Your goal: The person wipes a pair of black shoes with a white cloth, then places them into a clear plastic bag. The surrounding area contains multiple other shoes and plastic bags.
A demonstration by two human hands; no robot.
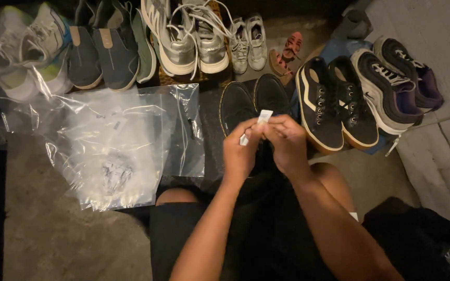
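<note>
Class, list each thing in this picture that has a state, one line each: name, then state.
small white packet: pinched between both hands
left hand: fingers closed on the packet
right hand: fingers closed on the packet
clear plastic bags: lying flat on the floor, crumpled
silver sneakers: laces loose
black lace-up sneakers: laced, side by side

You are pinching a small white paper-like packet (263, 117), matt | clear plastic bags (115, 151) are lying glossy and crinkled on the rough matt floor (53, 239) | black shoes (253, 101) are showing smooth, faintly shiny leather | silver sneakers (183, 41) are glinting metallic | black lace-up sneakers (334, 112) are looking matt, suede-like.
</note>
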